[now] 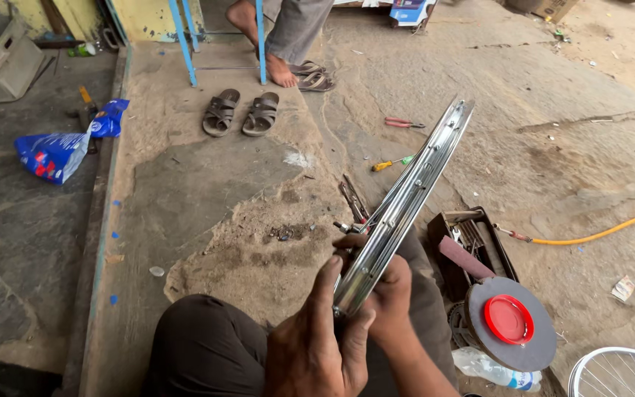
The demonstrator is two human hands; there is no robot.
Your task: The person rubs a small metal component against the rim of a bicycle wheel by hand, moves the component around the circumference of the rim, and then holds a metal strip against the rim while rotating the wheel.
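The shiny chrome bicycle wheel rim (pixel 404 202), bare of tyre and seen edge-on, runs from the hands at the lower middle up toward 1 o'clock, its channel with the row of spoke holes facing the camera. The left hand (pixel 316 342) is closed round the rim's near end, thumb laid up along the metal. The right hand (pixel 385 288) clasps the rim from the far side, fingers curled over the edge; a few thin spokes (pixel 354 198) jut out at 11 o'clock from that grip.

By the look of it, the work in hand is steadying the rim while spokes are fitted or checked. A further move would call for a firm hold with one hand so the other can free its fingers for a spoke or nipple, and care that the long rim does not swing.

At 3 o'clock from the hands lies an open dark metal toolbox (pixel 472 246); at 4 o'clock a round grey disc with a red plastic lid (pixel 508 320). A yellow hose (pixel 597 234) trails right. Brown sandals (pixel 241 112) sit at 11 o'clock, near another person's bare feet (pixel 281 70).
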